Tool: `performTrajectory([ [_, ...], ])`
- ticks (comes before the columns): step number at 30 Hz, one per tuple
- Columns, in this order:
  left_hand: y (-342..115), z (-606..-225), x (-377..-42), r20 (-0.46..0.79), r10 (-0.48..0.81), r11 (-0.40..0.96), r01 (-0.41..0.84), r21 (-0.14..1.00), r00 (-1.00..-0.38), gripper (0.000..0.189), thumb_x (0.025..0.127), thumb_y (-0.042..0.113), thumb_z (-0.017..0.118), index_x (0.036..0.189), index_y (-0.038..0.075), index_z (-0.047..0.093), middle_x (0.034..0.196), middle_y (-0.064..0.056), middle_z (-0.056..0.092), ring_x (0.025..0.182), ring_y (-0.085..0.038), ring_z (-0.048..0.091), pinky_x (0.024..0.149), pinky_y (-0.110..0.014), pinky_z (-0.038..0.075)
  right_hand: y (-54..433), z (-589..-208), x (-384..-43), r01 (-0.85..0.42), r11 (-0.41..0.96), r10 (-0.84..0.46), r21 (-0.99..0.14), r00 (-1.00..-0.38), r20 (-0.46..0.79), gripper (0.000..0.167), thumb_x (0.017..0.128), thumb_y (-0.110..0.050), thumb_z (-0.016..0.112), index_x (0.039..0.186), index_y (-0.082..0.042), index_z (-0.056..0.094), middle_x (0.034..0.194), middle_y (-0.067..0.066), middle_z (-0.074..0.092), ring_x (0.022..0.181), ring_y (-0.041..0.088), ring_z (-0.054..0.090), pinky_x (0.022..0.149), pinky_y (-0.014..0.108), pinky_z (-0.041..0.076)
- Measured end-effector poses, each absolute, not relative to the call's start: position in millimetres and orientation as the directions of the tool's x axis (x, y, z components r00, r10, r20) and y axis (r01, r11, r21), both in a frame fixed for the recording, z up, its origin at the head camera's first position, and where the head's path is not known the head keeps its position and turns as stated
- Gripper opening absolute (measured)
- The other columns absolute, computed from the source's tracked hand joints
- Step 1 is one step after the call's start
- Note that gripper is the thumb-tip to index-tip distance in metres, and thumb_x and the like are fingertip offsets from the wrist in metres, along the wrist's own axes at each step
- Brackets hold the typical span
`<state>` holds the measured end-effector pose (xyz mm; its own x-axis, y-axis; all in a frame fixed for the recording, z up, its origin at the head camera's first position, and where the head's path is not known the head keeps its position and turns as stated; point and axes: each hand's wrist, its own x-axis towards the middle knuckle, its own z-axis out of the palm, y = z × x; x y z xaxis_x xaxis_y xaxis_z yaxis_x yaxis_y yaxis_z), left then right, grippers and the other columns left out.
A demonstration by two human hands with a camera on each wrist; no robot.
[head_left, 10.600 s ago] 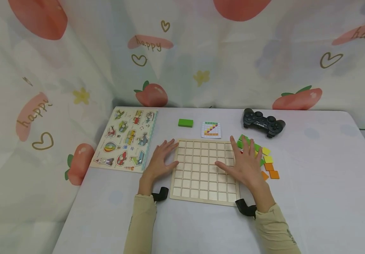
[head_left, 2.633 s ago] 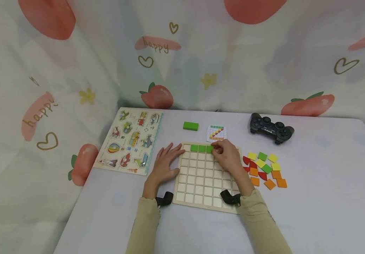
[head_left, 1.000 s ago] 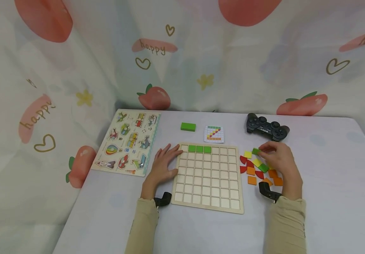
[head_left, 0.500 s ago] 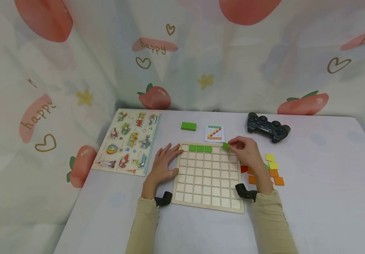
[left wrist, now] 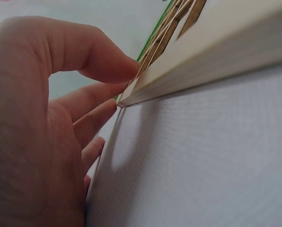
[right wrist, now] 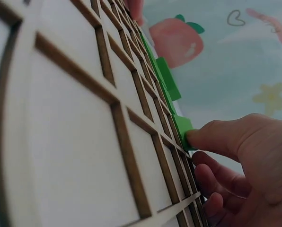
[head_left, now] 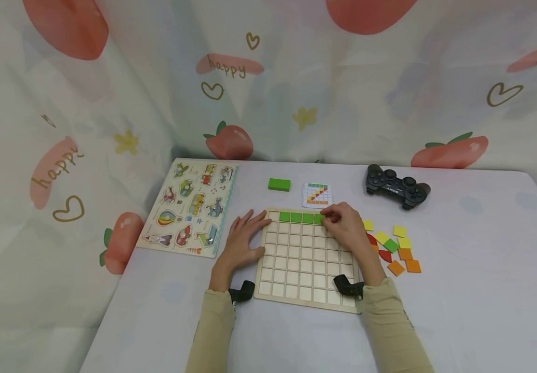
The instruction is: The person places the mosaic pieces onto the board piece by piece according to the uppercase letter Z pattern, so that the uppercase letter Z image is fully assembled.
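My right hand point(head_left: 345, 228) pinches a green square tile point(right wrist: 182, 128) between thumb and fingers, at the far row of the wooden grid board point(head_left: 300, 254). In the right wrist view this tile stands tilted at its cell, the thumb on its near face. Three green tiles point(head_left: 296, 217) lie side by side in that row, directly left of it; the far-left corner cell is bare wood. My left hand point(head_left: 241, 243) rests at the board's left side, fingers spread. In the left wrist view its thumb point(left wrist: 112, 61) touches the wooden edge.
Loose yellow, orange, red and green tiles point(head_left: 391, 245) lie right of the board, partly behind my right forearm. Beyond the board are a pattern card point(head_left: 317, 195), a green block point(head_left: 279, 184) and a black game controller point(head_left: 396, 187). A picture puzzle point(head_left: 189, 207) lies at left.
My right hand picked a green tile from the loose pile and carried it left to the cell beside the three green ones. My left hand has stayed at the board's edge.
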<state>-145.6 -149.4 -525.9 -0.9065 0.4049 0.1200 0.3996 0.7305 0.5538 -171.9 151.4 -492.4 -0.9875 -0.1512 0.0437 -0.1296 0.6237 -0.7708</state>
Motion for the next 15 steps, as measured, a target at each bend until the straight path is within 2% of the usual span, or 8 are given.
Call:
performTrajectory([
  [10,-148,-524,-145,0.103,0.404,0.737,0.39,0.553,-0.909,0.075,0.07,0.027,0.06,0.144,0.023,0.052,0.159,0.007,0.033,0.15,-0.021,0.015,0.121,-0.046,0.005,152,-492,-169,-0.139,0.668,-0.151,-0.732,-0.987,0.049,0.021,0.09,-0.013,0.067,0.107,-0.001,0.073,0.1,0.014,0.06,0.085,0.026,0.056,0.073,0.037,0.044],
  [15,-149,-524,-145,0.113,0.403,0.737,0.395,0.548,-0.908,0.075,0.07,0.026,0.06,0.144,0.022,0.052,0.159,0.005,0.033,0.15,-0.023,0.016,0.12,-0.047,0.006,167,-483,-170,-0.14,0.658,-0.149,-0.74,-0.987,0.054,0.028,0.093,-0.014,0.065,0.115,0.003,0.068,0.105,0.019,0.061,0.091,0.033,0.061,0.079,0.046,0.05],
])
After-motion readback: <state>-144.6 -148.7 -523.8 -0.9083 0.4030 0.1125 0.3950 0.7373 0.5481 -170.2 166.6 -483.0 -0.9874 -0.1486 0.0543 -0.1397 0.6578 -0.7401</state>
